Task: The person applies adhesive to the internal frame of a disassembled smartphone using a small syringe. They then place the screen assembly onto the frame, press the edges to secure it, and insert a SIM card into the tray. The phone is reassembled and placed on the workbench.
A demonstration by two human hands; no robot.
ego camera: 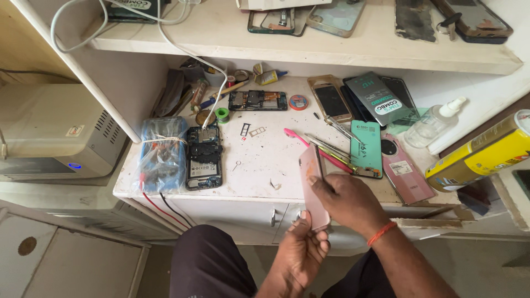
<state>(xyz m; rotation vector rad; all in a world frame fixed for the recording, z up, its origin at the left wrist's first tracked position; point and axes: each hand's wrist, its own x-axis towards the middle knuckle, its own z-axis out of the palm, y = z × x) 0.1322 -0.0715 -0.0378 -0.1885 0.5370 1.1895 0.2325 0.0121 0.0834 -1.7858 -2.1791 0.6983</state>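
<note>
Down at the front edge of the white worktop [259, 160], both hands are closed on a pink phone [313, 187] held on edge, tilted upright between them. The left hand [301, 251] cups its lower end from below, fingers curled up around the bottom edge, while the right hand [348, 201] grips it from the side with the thumb and fingers pinched on the upper part; an orange thread band [382, 233] circles that wrist. The phone hangs just over the near rim of the worktop, above the person's dark-trousered lap. On the worktop to the left lies an opened phone [203, 157] with its circuit boards showing, and beside it a plastic-wrapped blue bundle [162, 154] with red and black wires trailing over the edge. Farther back lies another stripped phone frame [258, 100], near a small green tape roll [222, 114]. To the right of the hands lie a pink-handled tool [301, 139], metal tweezers [331, 148], a teal back cover [366, 148] and a pink back cover [406, 174], the two covers just beside each other. A clear spray bottle [433, 122] stands further right, and a yellow can [486, 154] lies on its side at the right edge of the view. A shelf [309, 49] above carries more phone parts.
</note>
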